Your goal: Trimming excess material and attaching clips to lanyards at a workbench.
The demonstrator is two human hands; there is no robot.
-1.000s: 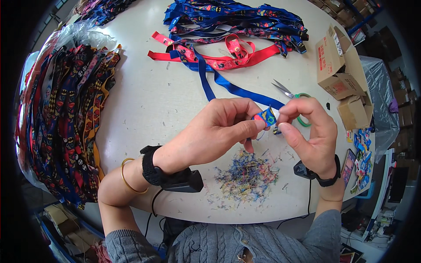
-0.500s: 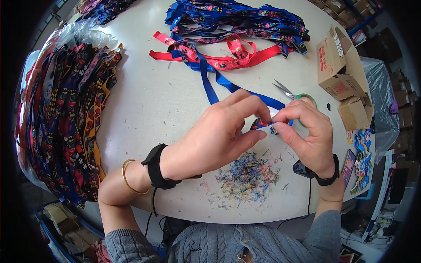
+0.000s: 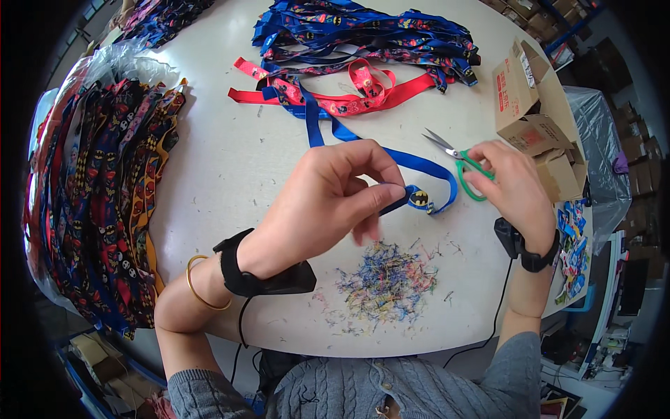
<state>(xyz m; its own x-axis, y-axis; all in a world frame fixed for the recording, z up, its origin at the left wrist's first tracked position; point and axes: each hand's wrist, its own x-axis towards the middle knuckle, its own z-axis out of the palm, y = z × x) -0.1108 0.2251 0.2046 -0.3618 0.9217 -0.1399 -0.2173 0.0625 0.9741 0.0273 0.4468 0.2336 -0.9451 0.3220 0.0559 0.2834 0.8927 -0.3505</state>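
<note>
Between the thumb and fingertips of my left hand (image 3: 342,199) a blue printed lanyard (image 3: 419,198) is pinched. Its short end, with a yellow-and-black emblem, sticks out to the right, and the strap loops back over the table toward a pile. My right hand (image 3: 515,188) is at the green-handled scissors (image 3: 469,167), its thumb and fingers closed around the handles. The scissor blades lie slightly parted and point to the far left. Below my left hand a heap of coloured thread clippings (image 3: 387,283) is spread on the table.
A pile of blue lanyards (image 3: 363,31) lies at the far side, with red ribbons (image 3: 412,91) before it. Dark printed lanyards (image 3: 105,202) in clear plastic fill the left. An open cardboard box (image 3: 523,105) stands right, near small colourful packets (image 3: 574,251).
My right hand has let go of the lanyard end and moved right onto the scissors. My left hand still pinches the lanyard and has shifted slightly left.
</note>
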